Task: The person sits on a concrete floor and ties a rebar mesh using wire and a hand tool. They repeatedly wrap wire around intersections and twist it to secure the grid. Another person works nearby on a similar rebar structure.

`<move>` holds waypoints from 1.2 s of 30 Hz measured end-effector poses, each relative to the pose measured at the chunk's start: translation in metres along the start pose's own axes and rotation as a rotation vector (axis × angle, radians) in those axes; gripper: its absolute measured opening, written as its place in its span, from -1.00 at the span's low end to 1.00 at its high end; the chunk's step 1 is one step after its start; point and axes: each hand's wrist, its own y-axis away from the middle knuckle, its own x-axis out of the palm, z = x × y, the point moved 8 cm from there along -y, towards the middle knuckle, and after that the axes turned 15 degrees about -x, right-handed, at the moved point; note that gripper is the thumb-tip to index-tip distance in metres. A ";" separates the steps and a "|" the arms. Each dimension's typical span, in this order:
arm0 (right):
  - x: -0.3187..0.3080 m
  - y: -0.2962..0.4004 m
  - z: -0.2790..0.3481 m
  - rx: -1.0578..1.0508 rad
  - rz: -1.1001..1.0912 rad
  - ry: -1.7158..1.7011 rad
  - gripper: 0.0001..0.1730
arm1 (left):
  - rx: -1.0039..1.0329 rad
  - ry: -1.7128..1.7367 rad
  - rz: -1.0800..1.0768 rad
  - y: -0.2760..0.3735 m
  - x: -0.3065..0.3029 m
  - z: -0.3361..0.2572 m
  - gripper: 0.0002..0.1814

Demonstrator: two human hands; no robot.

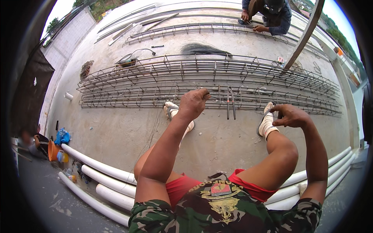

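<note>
My left hand (193, 104) is raised over the nearest rebar cage (131, 97), its fingers pinched together on thin tie wire. Fine strands trail below its wrist; whether they belong to the same wire is unclear. My right hand (291, 116) is near my right foot, thumb and fingers apart, holding nothing that I can see. Between the hands, long-handled pincers (231, 103) lean on the near cage with their handles towards me. A second, taller rebar cage (180, 68) lies just behind the first.
A bundle of tie wire (204, 49) and an angle grinder (128, 62) lie beyond the cages. A co-worker (266, 17) bends over another cage (189, 28). A wooden post (304, 36) slants at right. White pipes (107, 180) lie behind me; an orange bucket (53, 151) stands left.
</note>
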 end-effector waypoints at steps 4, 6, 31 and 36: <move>0.031 -0.031 0.029 -0.003 -0.197 -0.349 -0.56 | 0.002 0.048 0.070 0.005 0.007 -0.029 -0.81; 0.026 -0.034 0.025 -0.086 -0.389 -0.335 -0.69 | -0.082 -0.131 -0.018 0.001 -0.003 -0.022 -0.79; -0.012 0.001 0.092 -0.142 -0.625 0.426 -0.92 | -0.087 -0.768 0.020 -0.001 -0.010 -0.015 -0.78; -0.020 -0.005 0.110 -0.147 -0.602 0.457 -0.92 | -0.045 -0.443 0.136 -0.002 -0.013 -0.026 -0.79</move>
